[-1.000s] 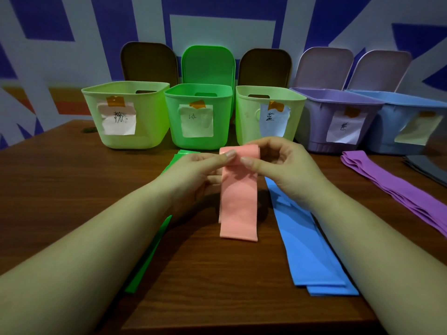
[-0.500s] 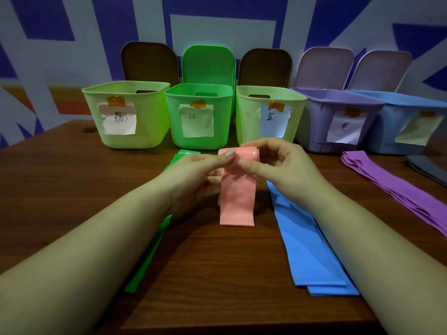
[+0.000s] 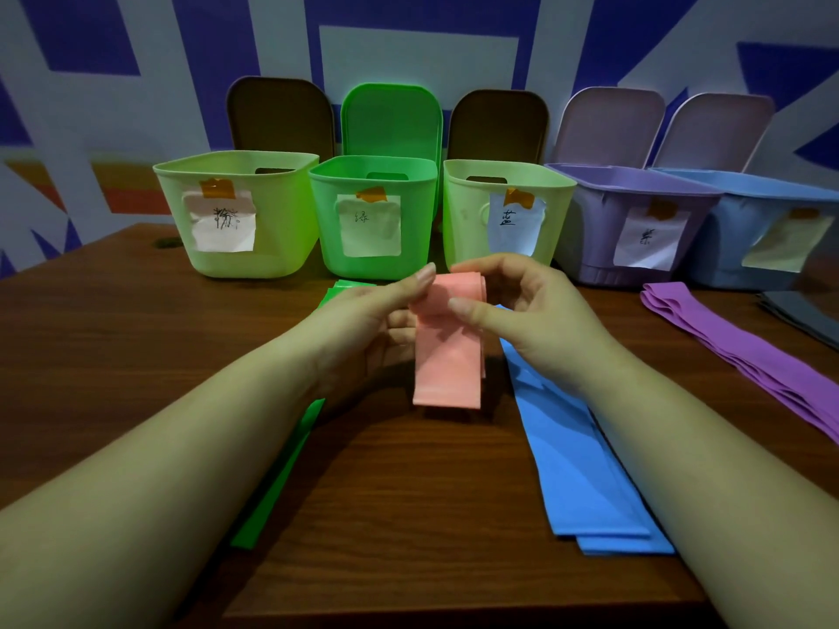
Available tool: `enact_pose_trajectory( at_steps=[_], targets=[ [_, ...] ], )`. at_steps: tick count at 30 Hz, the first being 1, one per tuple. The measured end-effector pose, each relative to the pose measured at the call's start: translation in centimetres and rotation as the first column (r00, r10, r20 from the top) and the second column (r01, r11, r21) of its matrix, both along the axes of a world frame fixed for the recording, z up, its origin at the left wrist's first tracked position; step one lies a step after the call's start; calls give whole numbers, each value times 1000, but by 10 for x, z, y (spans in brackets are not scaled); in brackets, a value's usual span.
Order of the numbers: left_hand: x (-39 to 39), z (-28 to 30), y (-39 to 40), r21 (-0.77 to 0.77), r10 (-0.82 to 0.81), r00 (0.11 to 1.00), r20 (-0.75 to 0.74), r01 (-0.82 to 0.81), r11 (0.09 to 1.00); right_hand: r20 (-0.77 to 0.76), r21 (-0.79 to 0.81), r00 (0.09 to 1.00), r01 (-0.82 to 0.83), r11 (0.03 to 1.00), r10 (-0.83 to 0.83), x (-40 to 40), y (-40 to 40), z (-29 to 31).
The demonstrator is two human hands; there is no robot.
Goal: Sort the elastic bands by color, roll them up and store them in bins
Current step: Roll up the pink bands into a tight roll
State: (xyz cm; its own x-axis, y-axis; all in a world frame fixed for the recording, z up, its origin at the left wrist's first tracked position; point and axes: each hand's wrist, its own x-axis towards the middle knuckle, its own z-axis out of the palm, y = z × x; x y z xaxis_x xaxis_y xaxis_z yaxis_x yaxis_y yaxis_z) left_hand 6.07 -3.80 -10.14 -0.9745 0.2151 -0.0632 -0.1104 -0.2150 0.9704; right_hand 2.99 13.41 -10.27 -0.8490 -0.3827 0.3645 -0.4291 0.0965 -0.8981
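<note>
Left hand (image 3: pixel 363 324) and right hand (image 3: pixel 522 311) raised together above the table (image 3: pixel 408 515), both pinching the rolled top of the pink band (image 3: pixel 449 347) between thumb and curled fingers. Compared with a second before: roll thicker, hanging tail shorter, lower edge drawn up toward the hands and farther from the near table edge. Flanked on the left by green bands (image 3: pixel 277 488), partly hidden under the left forearm, and on the right by stacked blue bands (image 3: pixel 576 469), just beside the pink tail. Open wood between these two stacks, below the pink tail, running to the near edge. Purple bands (image 3: pixel 749 351) laid diagonally toward the right edge, well apart from the hands; grey bands (image 3: pixel 803 311) cut off at the frame's right side. Behind the hands, close to the roll, five labelled bins (image 3: pixel 290 206) in a row, lids (image 3: pixel 390 115) up against the patterned wall (image 3: pixel 136 106).
</note>
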Motion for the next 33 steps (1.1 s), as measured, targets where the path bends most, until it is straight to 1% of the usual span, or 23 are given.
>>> enact_pose_trajectory(
  at_steps=[2,4,6,8,12,14,17,22,25,27,31,33],
  targets=[
    [1,2,0,5,35,999,-10,-35,999,8,-15,999,-33,999,33,0,0,-1],
    [4,3,0,-12,24,999,-39,-24,1000,58,-42,997,-57,998,59,1,-2,-1],
    [3,2,-1,1,5,998,-64,-5,1000,97,-32,994,-37,999,40,1,-4,-1],
    [3,3,-1,-2,14,997,-78,-15,1000,87,-1,996,-17,1000,17,1,-4,0],
    [2,4,-2,-9,24,996,-87,-25,1000,32,-4,999,-19,1000,19,1,-3,0],
    [3,4,-1,-54,19,996,-82,-24,998,14,-25,1000,-13,1000,13,1,-2,0],
    [7,4,2,-86,4,996,-85,-12,996,9,-61,1000,-4,998,4,-2,0,1],
    [5,4,-1,-106,34,996,-87,-43,993,12,-54,1000,-17,998,18,-3,0,0],
    [6,5,1,-93,65,995,-73,-72,993,-5,-44,999,-36,998,36,-2,0,0],
    [8,5,2,-77,56,996,-68,-61,995,-4,-50,999,-39,998,39,-2,0,1],
    [11,7,1,-49,26,997,-73,-30,998,94,-47,994,-44,998,48,0,-2,0],
    [11,8,2,-32,15,998,-64,-17,999,78,-25,996,-28,999,30,1,-3,1]
  ],
)
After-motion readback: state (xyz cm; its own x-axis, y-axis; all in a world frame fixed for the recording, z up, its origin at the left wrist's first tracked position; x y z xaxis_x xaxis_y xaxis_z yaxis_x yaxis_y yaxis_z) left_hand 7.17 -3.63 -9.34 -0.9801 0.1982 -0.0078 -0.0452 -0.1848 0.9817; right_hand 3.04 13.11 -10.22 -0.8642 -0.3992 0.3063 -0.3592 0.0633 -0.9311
